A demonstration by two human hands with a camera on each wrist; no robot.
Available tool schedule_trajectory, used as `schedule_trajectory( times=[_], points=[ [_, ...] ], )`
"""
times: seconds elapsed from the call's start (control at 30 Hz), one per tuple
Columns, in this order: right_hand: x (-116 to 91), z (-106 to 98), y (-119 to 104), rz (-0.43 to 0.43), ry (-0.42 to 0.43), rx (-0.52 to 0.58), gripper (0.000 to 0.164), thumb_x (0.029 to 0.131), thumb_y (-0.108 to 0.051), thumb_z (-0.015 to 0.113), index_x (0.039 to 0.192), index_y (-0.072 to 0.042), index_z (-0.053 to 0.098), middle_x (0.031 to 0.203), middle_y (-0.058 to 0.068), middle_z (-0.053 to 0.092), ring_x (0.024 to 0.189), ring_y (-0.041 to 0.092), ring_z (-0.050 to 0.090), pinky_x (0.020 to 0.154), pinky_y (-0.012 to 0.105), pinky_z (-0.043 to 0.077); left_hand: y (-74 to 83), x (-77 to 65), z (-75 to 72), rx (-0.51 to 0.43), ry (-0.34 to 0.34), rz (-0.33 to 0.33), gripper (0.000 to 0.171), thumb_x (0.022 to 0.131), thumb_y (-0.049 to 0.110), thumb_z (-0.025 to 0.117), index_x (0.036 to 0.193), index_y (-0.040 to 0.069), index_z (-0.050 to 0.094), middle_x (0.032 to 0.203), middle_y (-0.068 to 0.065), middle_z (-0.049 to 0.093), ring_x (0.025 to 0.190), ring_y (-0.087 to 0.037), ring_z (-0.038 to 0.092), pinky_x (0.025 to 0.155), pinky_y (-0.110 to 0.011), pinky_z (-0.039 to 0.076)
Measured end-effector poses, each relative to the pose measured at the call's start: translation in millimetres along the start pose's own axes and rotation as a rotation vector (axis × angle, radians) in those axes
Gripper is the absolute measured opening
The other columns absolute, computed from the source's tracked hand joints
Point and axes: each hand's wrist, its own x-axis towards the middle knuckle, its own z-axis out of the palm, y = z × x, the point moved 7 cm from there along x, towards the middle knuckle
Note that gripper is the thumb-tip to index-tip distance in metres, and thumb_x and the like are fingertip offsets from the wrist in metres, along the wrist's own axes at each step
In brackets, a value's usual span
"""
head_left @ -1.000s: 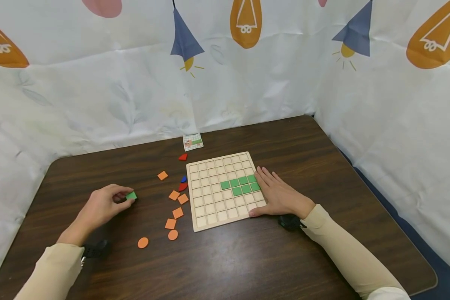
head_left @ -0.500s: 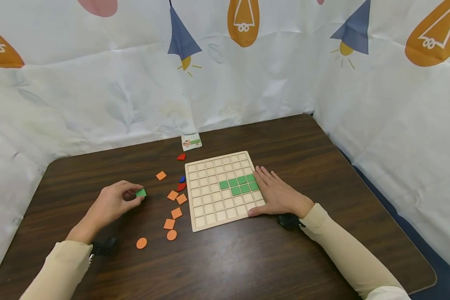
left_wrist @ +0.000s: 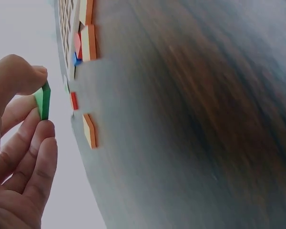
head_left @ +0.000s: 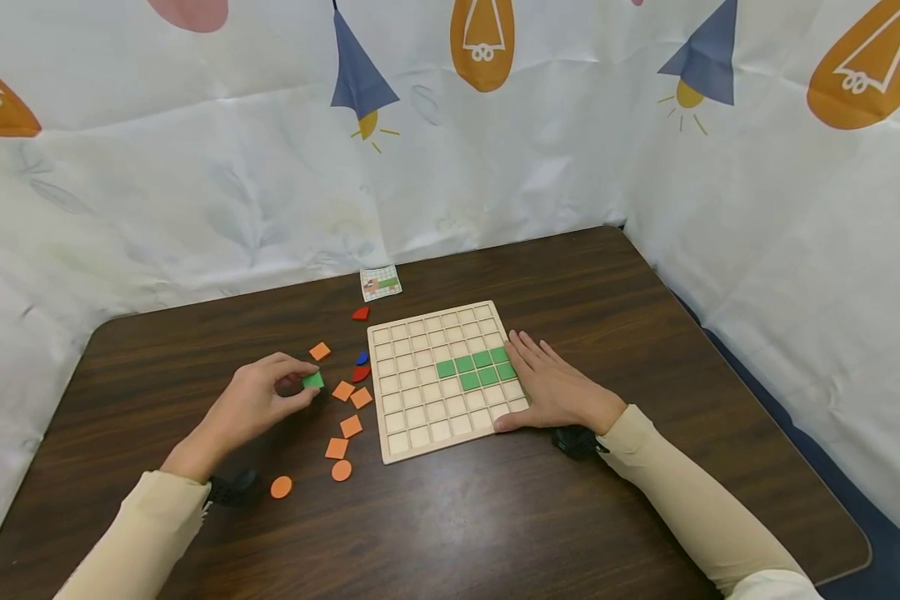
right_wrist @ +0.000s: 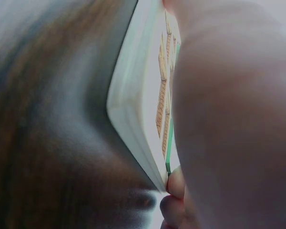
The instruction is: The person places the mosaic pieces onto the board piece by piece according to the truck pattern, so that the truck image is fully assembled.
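Observation:
Between thumb and fingers my left hand (head_left: 258,396) pinches a green square tile (head_left: 313,380), held left of the loose pieces. The left wrist view shows the same green tile (left_wrist: 44,101) edge-on, raised above the tabletop. A wooden grid board (head_left: 412,408) lies at the middle of the table, with two rows of green tiles (head_left: 474,367) set in its cells toward the right side. My right hand (head_left: 555,387) rests along the board's right edge with its fingers extended. In the right wrist view, the board's corner (right_wrist: 128,109) shows beside the hand.
Left of the board lie orange square tiles (head_left: 351,426), two orange round tiles (head_left: 281,487), red pieces (head_left: 361,313) and a blue piece (head_left: 362,357). A small pattern card (head_left: 380,284) sits at the table's back edge, before a white printed curtain (head_left: 270,167).
My left hand has moved right, carrying the green tile toward the loose orange tiles and the board. The right hand stays at the board's edge.

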Motion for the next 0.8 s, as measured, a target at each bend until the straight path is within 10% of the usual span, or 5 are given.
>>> schedule_trajectory(
  times=[0.8],
  points=[
    [1.5, 2.1, 2.5, 0.003, -0.009, -0.019, 0.129, 0.082, -0.086, 0.058, 0.166, -0.004, 0.006, 0.175, 0.018, 0.0, 0.165, 0.033, 0.003, 0.133, 0.057, 0.013, 68.6, 27.0, 28.0, -0.114, -0.031, 0.177, 0.025, 0.089, 0.015, 0.08, 0.114, 0.01, 0.078, 0.106, -0.001, 0.073, 0.089, -0.019, 0.071, 0.073, -0.038, 0.06]
  ],
)
